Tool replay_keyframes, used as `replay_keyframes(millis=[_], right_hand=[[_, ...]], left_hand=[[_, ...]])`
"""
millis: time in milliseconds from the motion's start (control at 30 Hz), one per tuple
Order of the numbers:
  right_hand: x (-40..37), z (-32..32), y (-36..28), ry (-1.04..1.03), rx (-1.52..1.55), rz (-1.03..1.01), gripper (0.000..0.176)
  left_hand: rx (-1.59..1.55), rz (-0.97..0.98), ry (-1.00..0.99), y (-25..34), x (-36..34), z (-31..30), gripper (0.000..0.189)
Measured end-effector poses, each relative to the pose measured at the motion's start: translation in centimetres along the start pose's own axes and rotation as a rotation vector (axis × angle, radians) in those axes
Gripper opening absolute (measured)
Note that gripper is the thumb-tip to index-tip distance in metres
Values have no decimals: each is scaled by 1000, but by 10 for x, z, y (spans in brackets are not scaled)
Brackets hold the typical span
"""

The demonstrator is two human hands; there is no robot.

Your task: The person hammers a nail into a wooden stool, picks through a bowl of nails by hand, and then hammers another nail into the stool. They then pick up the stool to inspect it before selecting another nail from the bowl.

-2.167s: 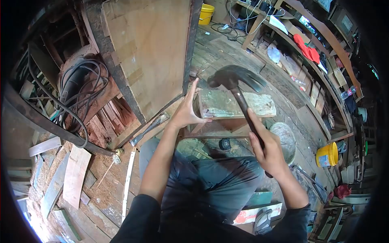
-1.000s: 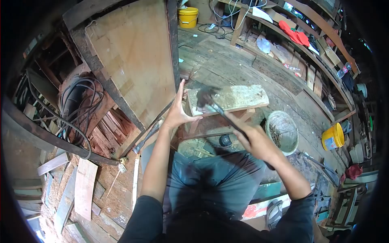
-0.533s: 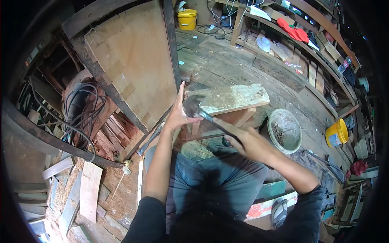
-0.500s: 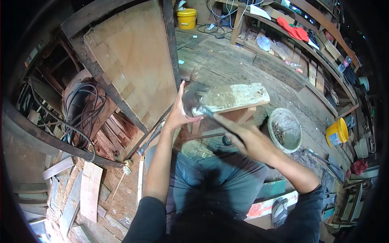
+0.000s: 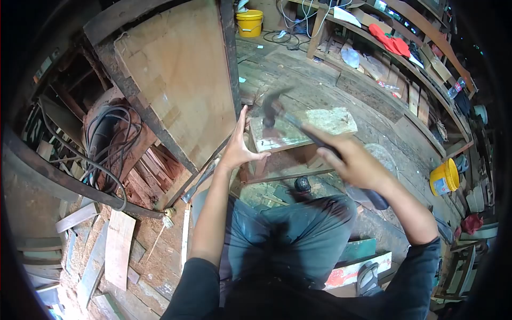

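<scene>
My right hand (image 5: 349, 157) is closed round the dark handle of a hammer (image 5: 273, 106). The hammer's head is raised over the left end of a worn, whitish wooden block (image 5: 320, 125) and is slightly blurred. At that same end of the block, my left hand (image 5: 239, 149) has its thumb and fingers spread, with the thumb at the near edge. Whether its fingertips press on the block or on something small there is too unclear to tell. Below the block are wooden supports, and a round black object (image 5: 302, 184) lies near my knees.
A large wooden panel (image 5: 181, 80) in a dark frame stands at the left, beside coiled cables (image 5: 109, 138). Yellow buckets stand at the back (image 5: 249, 24) and at the right (image 5: 444, 177). Wooden shelves (image 5: 368, 80) fill the back right. Wood scraps (image 5: 120, 248) lie at lower left.
The hammer has risen from the block's left end, and my right hand has moved up and to the right. My right forearm now covers much of the grey bucket. My left hand has hardly moved.
</scene>
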State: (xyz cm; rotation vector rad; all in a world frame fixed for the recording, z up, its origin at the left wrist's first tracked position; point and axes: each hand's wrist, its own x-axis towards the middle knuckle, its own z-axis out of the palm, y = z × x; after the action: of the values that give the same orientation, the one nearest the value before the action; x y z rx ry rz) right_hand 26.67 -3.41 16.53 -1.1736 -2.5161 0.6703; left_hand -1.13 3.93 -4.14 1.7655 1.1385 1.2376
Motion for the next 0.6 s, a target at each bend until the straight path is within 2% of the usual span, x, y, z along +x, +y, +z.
replay_keyframes(millis=[100,167,233,267,300,367,400,500,600], right_hand=[[2,-21,-20,121,9,18,59],[5,-18,-23,187,0,41,60],[8,1,-13,231,31,-5,61],[10,19,2,258,-8,-135,61],[7,24,5,18,12,38,60],[5,46,31,30,7,-161,59],[8,40,30,27,4,-171,59],[10,8,5,-49,-7,-96,59],[14,-19,-26,-20,-67,105,58]], left_hand=[[45,44,12,-4,1,1,147],[-16,-4,-4,-3,0,2,147],[2,-20,-5,-2,0,2,147],[3,-17,2,-1,1,1,147],[30,27,15,-1,1,1,147],[61,72,35,-1,0,1,148],[62,69,24,-3,0,1,148],[9,57,12,-7,-2,0,147],[47,47,16,-1,-1,1,144]])
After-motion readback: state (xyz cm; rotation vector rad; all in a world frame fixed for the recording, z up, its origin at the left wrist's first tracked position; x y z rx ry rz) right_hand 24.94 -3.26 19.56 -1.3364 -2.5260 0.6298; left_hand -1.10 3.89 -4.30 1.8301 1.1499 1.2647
